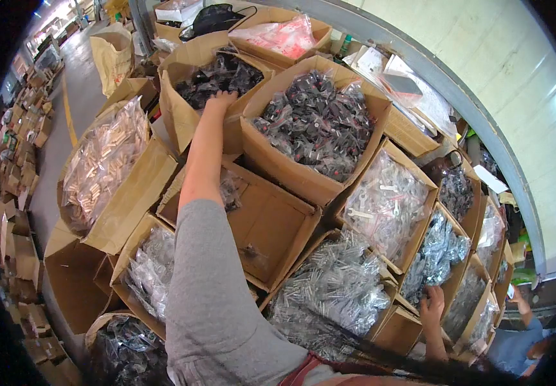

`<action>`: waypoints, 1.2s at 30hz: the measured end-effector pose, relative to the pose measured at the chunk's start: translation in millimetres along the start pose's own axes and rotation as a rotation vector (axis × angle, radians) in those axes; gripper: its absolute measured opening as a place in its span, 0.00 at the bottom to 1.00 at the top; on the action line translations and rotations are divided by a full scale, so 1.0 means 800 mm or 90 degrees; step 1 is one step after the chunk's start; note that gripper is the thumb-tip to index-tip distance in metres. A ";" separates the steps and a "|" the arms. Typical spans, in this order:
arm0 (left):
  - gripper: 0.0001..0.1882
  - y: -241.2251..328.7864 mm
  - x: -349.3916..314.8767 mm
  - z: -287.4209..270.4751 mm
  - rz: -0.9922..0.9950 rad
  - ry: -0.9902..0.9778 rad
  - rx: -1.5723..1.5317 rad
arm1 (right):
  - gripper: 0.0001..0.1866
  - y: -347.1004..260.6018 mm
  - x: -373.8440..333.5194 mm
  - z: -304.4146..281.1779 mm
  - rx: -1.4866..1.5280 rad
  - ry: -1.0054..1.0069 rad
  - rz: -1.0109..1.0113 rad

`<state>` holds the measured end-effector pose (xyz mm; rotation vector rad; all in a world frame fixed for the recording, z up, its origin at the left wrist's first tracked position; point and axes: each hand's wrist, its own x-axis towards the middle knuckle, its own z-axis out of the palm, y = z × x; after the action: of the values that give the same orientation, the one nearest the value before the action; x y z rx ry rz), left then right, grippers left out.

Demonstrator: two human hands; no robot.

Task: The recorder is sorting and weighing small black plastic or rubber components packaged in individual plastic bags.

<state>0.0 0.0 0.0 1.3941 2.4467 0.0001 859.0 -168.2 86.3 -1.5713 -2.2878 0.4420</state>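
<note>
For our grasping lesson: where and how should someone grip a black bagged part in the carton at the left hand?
Probably a top bag, pinched by its loose plastic from above: the carton walls in the sides but stands open on top. Individual bag edges are hard to tell.

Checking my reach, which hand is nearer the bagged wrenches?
Right. Your right hand is at the bluish bags beside the bagged wrenches; your left hand is farther, at black bagged parts.

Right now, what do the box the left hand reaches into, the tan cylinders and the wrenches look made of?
Box: matte cardboard, by its brown, bent walls. Tan cylinders: perhaps dull wood, by their pale brown; coppery metal possible. Wrenches: probably bare metal, by their silvery sheen.
</note>
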 end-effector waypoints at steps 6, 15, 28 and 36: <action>0.28 0.034 -0.061 -0.026 0.099 0.047 -0.207 | 0.09 -0.003 -0.005 -0.003 -0.080 0.010 -0.059; 0.32 -0.009 -0.039 -0.021 -0.020 0.039 -0.160 | 0.23 0.010 0.003 0.005 -0.049 -0.016 -0.066; 0.27 0.026 -0.034 -0.029 0.290 0.185 -0.058 | 0.21 -0.005 -0.004 0.003 -0.017 0.017 0.028; 0.28 0.001 -0.064 -0.031 -0.050 0.288 -0.122 | 0.05 -0.019 0.006 -0.001 -0.098 0.048 -0.098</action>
<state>18.1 -38.4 37.8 1.3238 2.7642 0.5749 844.8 -168.8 94.3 -1.4390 -2.4120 0.1682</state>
